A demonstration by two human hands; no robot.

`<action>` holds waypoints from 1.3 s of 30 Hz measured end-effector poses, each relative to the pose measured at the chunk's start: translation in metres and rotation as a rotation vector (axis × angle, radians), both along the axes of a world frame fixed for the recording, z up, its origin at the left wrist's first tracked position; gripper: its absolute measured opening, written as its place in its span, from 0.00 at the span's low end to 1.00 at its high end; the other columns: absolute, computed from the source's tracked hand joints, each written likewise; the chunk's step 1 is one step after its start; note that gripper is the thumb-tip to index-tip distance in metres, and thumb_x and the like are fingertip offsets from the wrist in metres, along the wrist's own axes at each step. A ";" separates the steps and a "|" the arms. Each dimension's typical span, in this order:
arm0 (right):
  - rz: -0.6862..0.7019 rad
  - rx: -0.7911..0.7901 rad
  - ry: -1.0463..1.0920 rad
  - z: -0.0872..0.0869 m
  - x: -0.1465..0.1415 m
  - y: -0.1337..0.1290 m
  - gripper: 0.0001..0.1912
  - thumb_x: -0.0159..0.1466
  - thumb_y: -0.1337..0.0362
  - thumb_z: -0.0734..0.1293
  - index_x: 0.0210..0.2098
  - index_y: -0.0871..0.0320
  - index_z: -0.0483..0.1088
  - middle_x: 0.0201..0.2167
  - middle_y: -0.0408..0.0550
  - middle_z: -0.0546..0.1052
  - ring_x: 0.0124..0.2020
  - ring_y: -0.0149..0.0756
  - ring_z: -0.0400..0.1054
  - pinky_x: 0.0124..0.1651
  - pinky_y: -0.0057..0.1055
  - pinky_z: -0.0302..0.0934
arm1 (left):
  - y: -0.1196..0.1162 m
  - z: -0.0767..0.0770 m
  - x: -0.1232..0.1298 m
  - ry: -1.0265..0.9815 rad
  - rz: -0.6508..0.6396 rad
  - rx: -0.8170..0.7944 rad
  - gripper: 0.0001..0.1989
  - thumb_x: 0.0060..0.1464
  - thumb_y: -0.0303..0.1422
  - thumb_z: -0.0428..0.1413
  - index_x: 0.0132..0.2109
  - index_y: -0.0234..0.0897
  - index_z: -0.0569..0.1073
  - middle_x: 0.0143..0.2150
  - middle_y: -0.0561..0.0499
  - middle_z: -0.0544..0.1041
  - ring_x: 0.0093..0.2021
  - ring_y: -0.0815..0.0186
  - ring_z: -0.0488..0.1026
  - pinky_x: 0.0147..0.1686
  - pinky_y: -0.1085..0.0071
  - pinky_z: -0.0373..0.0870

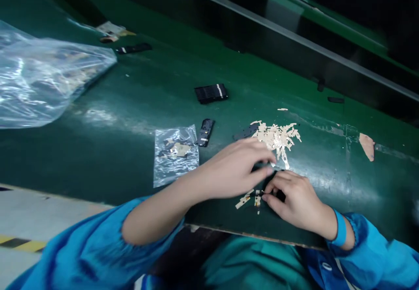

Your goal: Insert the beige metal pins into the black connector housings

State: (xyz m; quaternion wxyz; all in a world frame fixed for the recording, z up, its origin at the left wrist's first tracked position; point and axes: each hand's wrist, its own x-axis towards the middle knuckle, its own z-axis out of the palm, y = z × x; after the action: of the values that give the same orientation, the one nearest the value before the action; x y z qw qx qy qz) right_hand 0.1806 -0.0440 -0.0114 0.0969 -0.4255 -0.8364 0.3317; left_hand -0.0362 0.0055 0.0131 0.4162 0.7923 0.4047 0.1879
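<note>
A loose pile of small cream-coloured flat pieces lies on the green table, just beyond both hands. My left hand reaches over the table at the pile's near side, its thumb and fingers apart and slightly blurred; nothing shows between them. Close to the table's front edge, my right hand has its thumb and index finger pinched at something too small to make out. Beside those fingertips, on the left, lie a small cream piece and a longer cream piece.
A clear bag of small parts lies left of my hands, beside a black part. Farther back sits a black ribbed block. A large plastic bag covers the far left. A brown scrap is on the right.
</note>
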 end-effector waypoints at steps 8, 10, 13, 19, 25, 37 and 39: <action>-0.136 -0.255 0.240 0.012 0.005 0.014 0.05 0.62 0.67 0.72 0.30 0.55 0.75 0.26 0.41 0.73 0.27 0.32 0.67 0.30 0.29 0.59 | -0.041 -0.013 -0.016 -0.145 0.022 -0.127 0.10 0.65 0.35 0.60 0.35 0.43 0.83 0.31 0.52 0.79 0.36 0.59 0.73 0.45 0.63 0.64; -0.138 -0.243 0.269 0.014 0.006 0.017 0.05 0.63 0.65 0.72 0.30 0.55 0.75 0.26 0.41 0.73 0.26 0.31 0.66 0.28 0.29 0.59 | -0.038 -0.012 -0.015 -0.195 0.047 -0.183 0.11 0.66 0.36 0.58 0.36 0.42 0.83 0.31 0.52 0.80 0.35 0.60 0.74 0.42 0.65 0.66; -0.102 0.006 0.257 0.019 0.006 0.022 0.05 0.64 0.61 0.74 0.37 0.54 0.77 0.31 0.46 0.78 0.31 0.37 0.71 0.33 0.33 0.64 | -0.029 -0.007 -0.010 -0.187 0.160 -0.306 0.15 0.66 0.38 0.57 0.33 0.39 0.82 0.27 0.53 0.75 0.29 0.64 0.70 0.30 0.70 0.62; -0.057 0.294 0.193 0.032 0.008 0.040 0.09 0.71 0.65 0.67 0.38 0.54 0.80 0.32 0.50 0.81 0.33 0.41 0.73 0.39 0.39 0.66 | 0.006 0.005 0.003 -0.267 0.211 -0.404 0.18 0.63 0.41 0.57 0.28 0.37 0.78 0.23 0.56 0.69 0.24 0.68 0.64 0.27 0.72 0.58; -0.354 -0.104 0.462 0.033 0.011 0.059 0.14 0.70 0.60 0.69 0.29 0.56 0.79 0.25 0.46 0.78 0.27 0.36 0.69 0.31 0.32 0.62 | 0.029 0.009 0.018 -0.551 0.350 -0.389 0.10 0.58 0.38 0.62 0.36 0.36 0.83 0.34 0.49 0.82 0.36 0.63 0.75 0.39 0.67 0.70; -0.460 -0.245 0.528 0.024 0.007 0.063 0.08 0.62 0.65 0.70 0.27 0.57 0.81 0.23 0.43 0.78 0.24 0.31 0.65 0.28 0.27 0.59 | 0.021 -0.004 0.025 -0.311 0.473 0.120 0.06 0.63 0.34 0.61 0.37 0.37 0.79 0.31 0.53 0.79 0.29 0.67 0.75 0.29 0.72 0.70; -0.533 -0.225 0.526 0.022 0.007 0.064 0.08 0.61 0.64 0.71 0.27 0.57 0.81 0.24 0.44 0.80 0.25 0.32 0.68 0.30 0.28 0.61 | 0.017 -0.009 0.025 -0.239 0.481 0.433 0.05 0.65 0.31 0.60 0.39 0.37 0.79 0.34 0.51 0.81 0.33 0.65 0.79 0.33 0.71 0.73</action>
State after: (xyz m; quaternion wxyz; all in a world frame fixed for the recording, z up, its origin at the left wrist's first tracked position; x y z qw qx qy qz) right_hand 0.1877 0.0196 0.0111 0.3437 -0.5362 -0.6014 0.4824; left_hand -0.0109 0.0221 0.0041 0.2267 0.7165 0.4791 0.4535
